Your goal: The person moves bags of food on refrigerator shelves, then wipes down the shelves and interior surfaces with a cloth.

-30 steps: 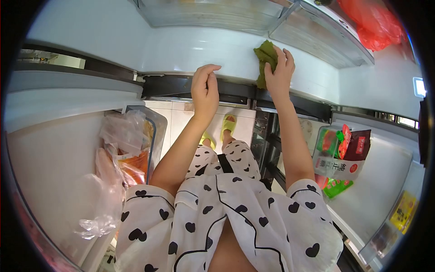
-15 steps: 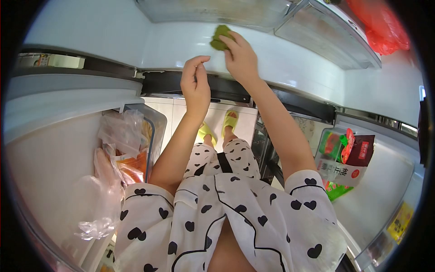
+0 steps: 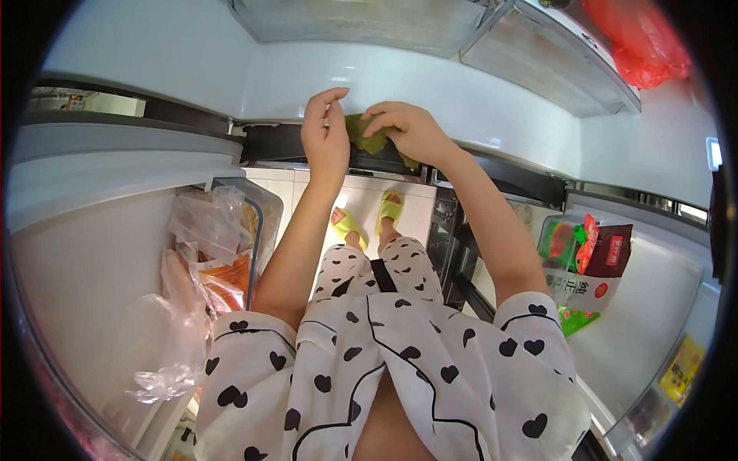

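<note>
A green cloth [image 3: 364,137] is bunched under the fingers of my right hand [image 3: 419,132], at the front edge of the fridge's white floor. Part of it hangs over the dark strip [image 3: 269,144] below that edge, and a bit of green shows under my palm. Just left of the cloth, my left hand [image 3: 327,146] is raised with its fingers curved and a gap between them and the thumb. I see nothing held in it. The white fridge floor [image 3: 307,77] stretches out beyond both hands.
Clear drawers [image 3: 361,23] sit deeper inside, with a red plastic bag [image 3: 642,46] at far right. Open doors flank me: the left door bin [image 3: 265,223] holds plastic-bagged food, the right has several packets [image 3: 592,265]. Tiles and yellow-green slippers [image 3: 390,211] lie below.
My right hand has drawn the cloth toward me, from the white floor down onto the front edge and dark strip. My left hand has shifted slightly left and away from me.
</note>
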Tool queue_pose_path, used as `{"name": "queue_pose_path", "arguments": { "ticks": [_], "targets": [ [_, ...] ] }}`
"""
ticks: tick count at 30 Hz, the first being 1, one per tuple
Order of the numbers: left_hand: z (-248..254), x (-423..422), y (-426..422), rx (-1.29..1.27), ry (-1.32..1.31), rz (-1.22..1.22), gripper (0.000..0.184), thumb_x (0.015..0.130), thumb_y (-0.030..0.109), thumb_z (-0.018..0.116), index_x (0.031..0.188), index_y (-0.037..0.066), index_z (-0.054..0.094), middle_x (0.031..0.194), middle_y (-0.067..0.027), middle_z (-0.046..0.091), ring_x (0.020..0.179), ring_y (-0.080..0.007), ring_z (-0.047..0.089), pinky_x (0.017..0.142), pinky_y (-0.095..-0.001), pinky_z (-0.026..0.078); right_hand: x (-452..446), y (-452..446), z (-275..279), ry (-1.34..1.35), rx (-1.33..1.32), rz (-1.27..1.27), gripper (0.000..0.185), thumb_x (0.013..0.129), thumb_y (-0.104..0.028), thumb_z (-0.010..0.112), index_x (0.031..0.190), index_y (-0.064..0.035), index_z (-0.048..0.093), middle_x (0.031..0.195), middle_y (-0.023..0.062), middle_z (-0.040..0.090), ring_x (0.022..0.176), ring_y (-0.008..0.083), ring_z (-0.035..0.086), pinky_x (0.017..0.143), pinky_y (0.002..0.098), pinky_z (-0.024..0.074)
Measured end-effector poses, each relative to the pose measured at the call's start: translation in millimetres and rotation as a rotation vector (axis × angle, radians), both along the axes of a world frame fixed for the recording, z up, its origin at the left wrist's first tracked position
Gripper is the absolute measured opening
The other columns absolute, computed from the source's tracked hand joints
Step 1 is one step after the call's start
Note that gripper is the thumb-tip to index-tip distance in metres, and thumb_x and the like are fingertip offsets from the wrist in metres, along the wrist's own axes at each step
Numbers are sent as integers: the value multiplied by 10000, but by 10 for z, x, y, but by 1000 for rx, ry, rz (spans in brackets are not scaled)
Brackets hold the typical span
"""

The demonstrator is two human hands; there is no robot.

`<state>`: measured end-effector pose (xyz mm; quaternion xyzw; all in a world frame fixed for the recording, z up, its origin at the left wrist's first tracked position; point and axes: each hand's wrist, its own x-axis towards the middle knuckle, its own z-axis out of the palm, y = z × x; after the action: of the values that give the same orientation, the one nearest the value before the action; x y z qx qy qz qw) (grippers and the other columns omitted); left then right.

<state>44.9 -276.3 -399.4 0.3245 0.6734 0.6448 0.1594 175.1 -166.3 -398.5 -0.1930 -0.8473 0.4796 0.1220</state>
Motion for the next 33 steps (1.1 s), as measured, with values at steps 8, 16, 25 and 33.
{"name": "queue_pose_path", "arguments": {
  "ticks": [8, 16, 25, 33],
  "targets": [
    [-8, 218, 237, -85, 298, -148, 281, 873, 38, 520, 1134, 42, 624, 1194, -144, 597, 1115, -321, 558, 948, -370, 438, 400, 222, -132, 27, 344, -679, 404, 803, 12, 568, 1186, -102, 620, 1291, 145, 544, 1151, 347, 535, 962, 388, 453],
    [-62, 153, 537, -151, 495, -279, 421, 882, 113, 537, 1288, 12, 495, 1289, -178, 541, 1210, -357, 493, 1023, -423, 389, -191, 275, -177, 95, 444, -443, 428, 801, -26, 559, 1221, -108, 580, 1309, 127, 536, 1183, 328, 520, 971, 390, 448],
    [-137, -411, 576, -267, 409, 71, 458, 914, 145, 429, 1325, -57, 424, 1403, -247, 407, 1280, -398, 411, 1057, -434, 360, -1211, 483, -329, 114, 329, -99, 407, 828, -111, 555, 1235, -116, 548, 1339, 71, 530, 1212, 283, 505, 981, 374, 444],
    [-18, -354, 477, -381, 308, 107, 378, 884, 233, 524, 1163, -20, 483, 1212, -204, 521, 1117, -387, 499, 938, -457, 415, -1174, 506, -239, 130, 221, -38, 210, 800, -98, 567, 977, -114, 678, 1096, 52, 656, 1019, 284, 596, 837, 374, 489]
  ]
}}
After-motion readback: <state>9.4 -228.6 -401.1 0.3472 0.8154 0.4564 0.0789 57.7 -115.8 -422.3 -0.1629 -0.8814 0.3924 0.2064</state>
